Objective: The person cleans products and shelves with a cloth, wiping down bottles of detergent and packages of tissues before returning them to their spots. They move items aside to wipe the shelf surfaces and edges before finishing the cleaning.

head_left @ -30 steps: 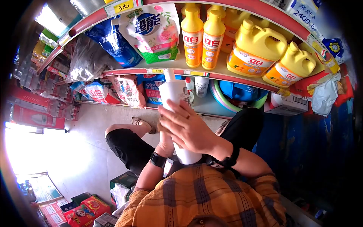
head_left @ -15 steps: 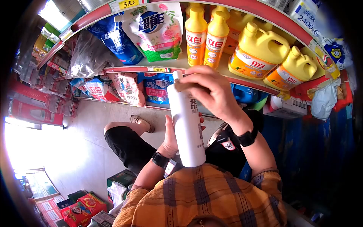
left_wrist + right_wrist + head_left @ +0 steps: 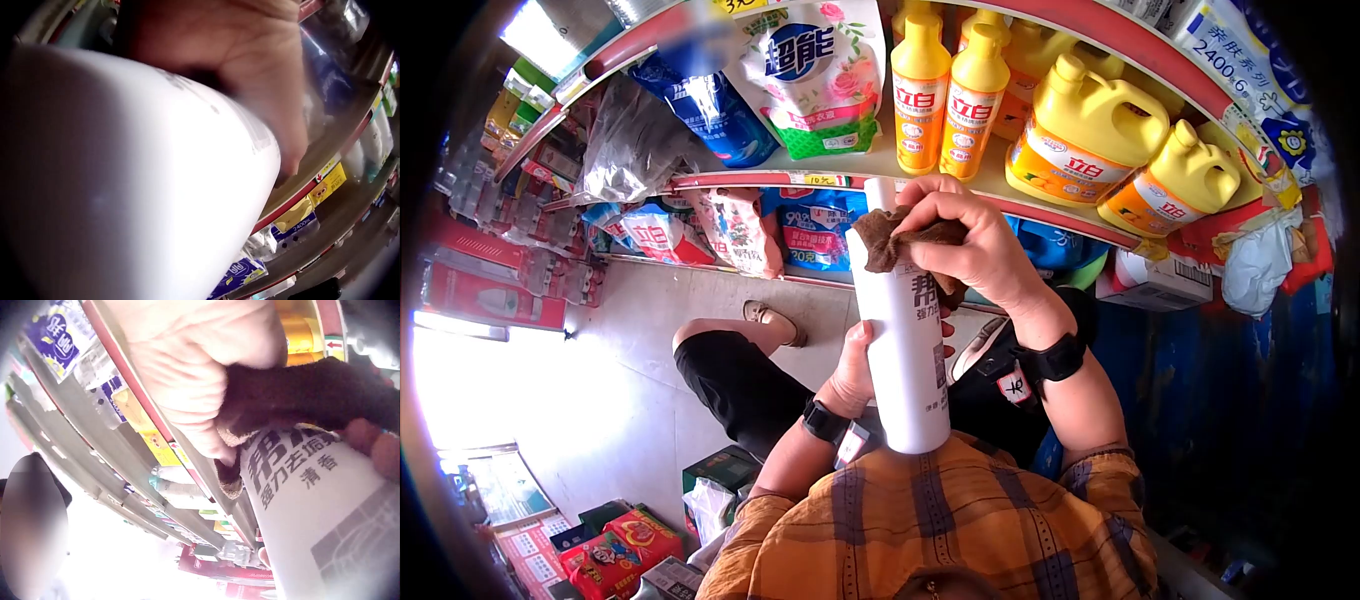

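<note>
A tall white bottle (image 3: 905,370) with dark printed characters stands tilted in front of the person's chest, its narrow top toward the shelf. The left hand (image 3: 852,368) grips it around the middle, thumb on the near left side and fingertips showing past the right edge. At the bottle's shoulder the right hand (image 3: 990,255) pinches a brown cloth (image 3: 882,240) laid against the surface, just below the narrow top. In the right wrist view the cloth (image 3: 287,394) bunches under the fingers above the printed label. The bottle (image 3: 169,187) fills much of the left wrist view.
Ahead, a shelf (image 3: 790,180) carries yellow bottles (image 3: 920,100), yellow jugs (image 3: 1080,140) and a white floral pouch (image 3: 815,85). Detergent bags (image 3: 660,235) lie on the level below. A carton (image 3: 1155,280) sits at right, red packages (image 3: 620,550) at lower left.
The right hand has moved from the bottle's upper body up to its shoulder, and the brown cloth now shows plainly there. The bottle has shifted slightly right and toward the person.
</note>
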### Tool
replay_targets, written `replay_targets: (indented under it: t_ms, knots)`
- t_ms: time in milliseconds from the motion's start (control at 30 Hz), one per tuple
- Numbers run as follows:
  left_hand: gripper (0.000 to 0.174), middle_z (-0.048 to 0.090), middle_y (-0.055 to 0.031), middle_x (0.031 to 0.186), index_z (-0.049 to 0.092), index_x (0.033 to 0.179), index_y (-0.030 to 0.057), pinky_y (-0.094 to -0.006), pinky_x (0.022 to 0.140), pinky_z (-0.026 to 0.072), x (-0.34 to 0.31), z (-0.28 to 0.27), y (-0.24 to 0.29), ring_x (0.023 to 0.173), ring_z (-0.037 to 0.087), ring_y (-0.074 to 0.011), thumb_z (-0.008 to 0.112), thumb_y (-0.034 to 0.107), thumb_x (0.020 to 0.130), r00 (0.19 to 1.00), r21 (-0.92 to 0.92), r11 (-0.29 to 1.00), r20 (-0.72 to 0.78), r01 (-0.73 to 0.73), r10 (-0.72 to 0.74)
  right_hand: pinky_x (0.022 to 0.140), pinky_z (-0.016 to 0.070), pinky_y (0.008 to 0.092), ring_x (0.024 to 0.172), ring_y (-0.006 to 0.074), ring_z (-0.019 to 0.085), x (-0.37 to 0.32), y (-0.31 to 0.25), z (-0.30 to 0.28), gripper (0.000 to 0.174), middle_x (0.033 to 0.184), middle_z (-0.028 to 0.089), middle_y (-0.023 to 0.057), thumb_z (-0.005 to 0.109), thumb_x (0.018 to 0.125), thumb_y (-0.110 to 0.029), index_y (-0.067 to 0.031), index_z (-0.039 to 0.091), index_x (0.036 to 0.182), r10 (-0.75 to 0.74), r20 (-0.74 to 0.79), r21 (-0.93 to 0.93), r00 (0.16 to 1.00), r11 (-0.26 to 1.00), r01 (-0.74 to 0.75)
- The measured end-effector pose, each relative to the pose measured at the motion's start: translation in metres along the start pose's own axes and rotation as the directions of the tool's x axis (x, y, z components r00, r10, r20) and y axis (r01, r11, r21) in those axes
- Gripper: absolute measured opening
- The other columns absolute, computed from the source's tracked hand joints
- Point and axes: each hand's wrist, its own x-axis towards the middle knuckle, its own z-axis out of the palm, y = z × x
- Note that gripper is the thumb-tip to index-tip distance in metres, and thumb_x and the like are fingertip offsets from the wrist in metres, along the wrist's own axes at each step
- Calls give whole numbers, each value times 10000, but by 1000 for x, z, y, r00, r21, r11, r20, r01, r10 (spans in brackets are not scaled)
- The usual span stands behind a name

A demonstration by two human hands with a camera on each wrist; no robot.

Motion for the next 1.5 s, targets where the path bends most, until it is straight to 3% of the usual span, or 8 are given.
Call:
replay_targets:
  t_ms: [400,533,567,700,933,1133,1333,1500]
  knots:
    - [1101,527,-149,1230,365,1403,45,-458,944,493,-4,-1,6,1138,537,-279,499,865,682,987,98,986,-78,-135,142,776,493,212,838,91,626,-24,35,2,144,1006,654,38,670,863,-51,14,637,987,311,-105,226,945,932,-282]
    - [1115,540,-167,1234,344,1415,18,-436,1002,456,-3,-2,9,1152,555,-321,431,882,715,979,69,981,-79,-183,188,752,494,206,834,78,630,-15,19,6,208,1017,681,47,602,930,-77,-11,629,1125,164,-258,274,952,957,-91]
    - [1100,537,-167,1246,342,1419,21,-435,1003,454,-2,0,10,1162,550,-323,422,874,730,986,79,987,-80,-139,145,822,493,232,940,97,617,-9,28,9,255,1079,663,48,571,951,-81,-19,608,1195,-48,-259,30,965,998,58]
    - [1010,524,-173,1292,337,1432,36,-436,1000,448,-1,0,8,1191,534,-329,372,827,805,987,54,992,-103,-116,121,1049,386,333,1289,284,481,-18,23,29,420,1407,487,174,515,960,-61,-14,473,1376,-236,-166,-280,957,942,184]
    - [909,439,-153,1412,296,1470,68,-409,1074,384,3,4,21,1274,470,-284,309,759,879,956,26,976,-198,-215,215,1093,349,390,1357,355,389,-66,15,48,463,1439,428,203,539,938,-48,7,447,1388,-195,4,-412,981,893,180]
    - [799,431,-152,1425,319,1458,66,-390,1095,371,2,-12,7,1299,452,-286,296,671,937,966,-101,964,-105,-247,236,1141,275,447,1399,320,330,-63,3,60,437,1438,451,141,596,884,-71,-3,547,1313,-244,214,-609,946,724,324]
    - [1013,531,-223,1282,319,1438,39,-444,993,477,-5,-17,28,1162,558,-346,235,841,825,973,-148,972,-169,-181,155,1124,289,500,1388,280,364,-79,5,67,367,1386,519,91,667,838,-147,-35,648,1188,-269,468,-620,842,579,530]
    - [1073,562,-226,1220,340,1420,13,-446,915,529,-3,-11,41,1080,596,-348,212,874,793,940,75,973,-252,-217,229,1120,292,501,1392,236,364,-89,14,65,351,1372,538,31,675,825,-148,-88,673,1171,-293,518,-641,804,488,592]
